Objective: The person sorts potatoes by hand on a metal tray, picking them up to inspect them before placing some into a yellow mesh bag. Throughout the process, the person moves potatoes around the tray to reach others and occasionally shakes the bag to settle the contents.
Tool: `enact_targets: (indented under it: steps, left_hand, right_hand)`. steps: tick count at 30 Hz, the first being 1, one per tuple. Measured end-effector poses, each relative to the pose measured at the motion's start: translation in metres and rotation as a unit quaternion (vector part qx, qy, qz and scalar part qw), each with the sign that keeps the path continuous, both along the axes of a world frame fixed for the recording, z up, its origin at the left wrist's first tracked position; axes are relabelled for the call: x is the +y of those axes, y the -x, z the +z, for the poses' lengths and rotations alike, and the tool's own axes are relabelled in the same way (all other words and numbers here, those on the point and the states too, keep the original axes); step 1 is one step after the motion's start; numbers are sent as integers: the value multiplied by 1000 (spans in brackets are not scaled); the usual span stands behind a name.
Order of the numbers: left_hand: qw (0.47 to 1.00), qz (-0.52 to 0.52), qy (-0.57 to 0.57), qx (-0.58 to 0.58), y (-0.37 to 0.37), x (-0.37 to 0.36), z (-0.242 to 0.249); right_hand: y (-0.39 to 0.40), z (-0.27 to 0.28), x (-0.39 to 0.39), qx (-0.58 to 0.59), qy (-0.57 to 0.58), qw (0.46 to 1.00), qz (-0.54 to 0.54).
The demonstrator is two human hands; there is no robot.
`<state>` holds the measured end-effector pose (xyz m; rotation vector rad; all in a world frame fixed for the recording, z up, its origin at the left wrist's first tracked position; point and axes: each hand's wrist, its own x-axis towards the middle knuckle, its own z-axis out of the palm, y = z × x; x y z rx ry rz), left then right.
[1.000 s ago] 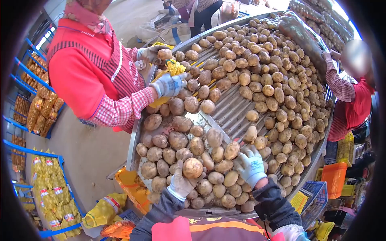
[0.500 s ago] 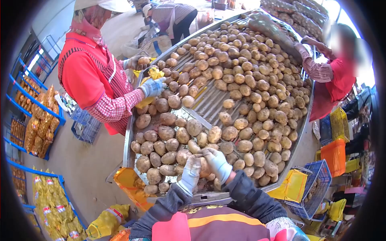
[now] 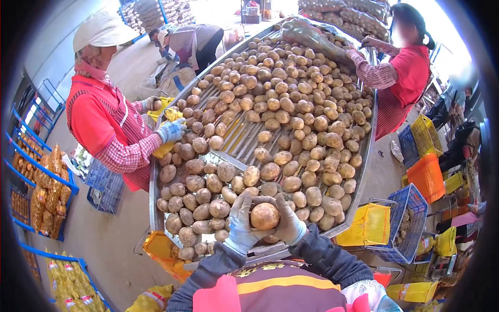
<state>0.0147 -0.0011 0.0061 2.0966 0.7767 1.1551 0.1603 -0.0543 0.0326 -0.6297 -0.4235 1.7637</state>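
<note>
A round brown potato [image 3: 265, 216] is held up in front of me, above the near edge of the sorting table [image 3: 154, 195]. My left hand [image 3: 240, 222], in a pale glove, is closed around its left side. From the right, my right hand [image 3: 289, 221] grips the same potato, its glove pale too. Just beyond the hands lie many loose potatoes [image 3: 213, 184], spread over the slatted metal surface. Part of the near table edge is hidden behind my hands and sleeves.
A co-worker in red [image 3: 104, 125] stands at the left with gloved hands at the table. Another co-worker [image 3: 405, 73] touches a mesh sack [image 3: 317, 39] at the far right. Blue crates [image 3: 400, 223] and a yellow one [image 3: 371, 224] stand at the right; an orange bag [image 3: 162, 252] hangs at the near-left corner.
My hands have drawn the potato closer and raised it, and it now shows plainly between them. The camera view has shifted. The left co-worker's far hand has moved down toward a yellow bag.
</note>
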Motion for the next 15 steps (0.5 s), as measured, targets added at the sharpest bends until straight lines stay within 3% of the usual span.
enact_targets:
  steps: [2, 3, 4, 6, 7, 10, 11, 12, 14, 15]
  left_hand:
    - [995, 10, -99, 30, -5, 2, 5]
    - [994, 9, -102, 31, -5, 2, 0]
    - [994, 5, -105, 25, -7, 2, 0]
    - [985, 6, -153, 73, -5, -2, 0]
    - [983, -29, -172, 54, -6, 0, -5]
    - [994, -59, -86, 29, -8, -1, -12]
    - [995, -31, -87, 39, -7, -5, -4]
    - [995, -34, -89, 39, -6, -4, -3]
    - [998, -32, -27, 39, -3, -1, -2]
    - [998, -30, -56, 6, -2, 0, -1]
  right_hand:
    - [3, -3, -3, -110, -77, 990, -38]
    - [2, -4, -2, -474, -276, 824, -141]
    - [7, 22, -2, -185, 24, 979, -78]
    - [-8, -36, 10, -392, -176, 902, -46]
    - [5, -36, 9, -283, -88, 946, -129]
    - [21, -29, 10, -257, 36, 955, -146]
    - [22, -37, 9, -362, -48, 915, -171]
    - [20, -40, 9, -362, -48, 915, -175]
    - [15, -28, 11, -500, -73, 859, -83]
    - [17, -35, 9, -496, -107, 853, -119]
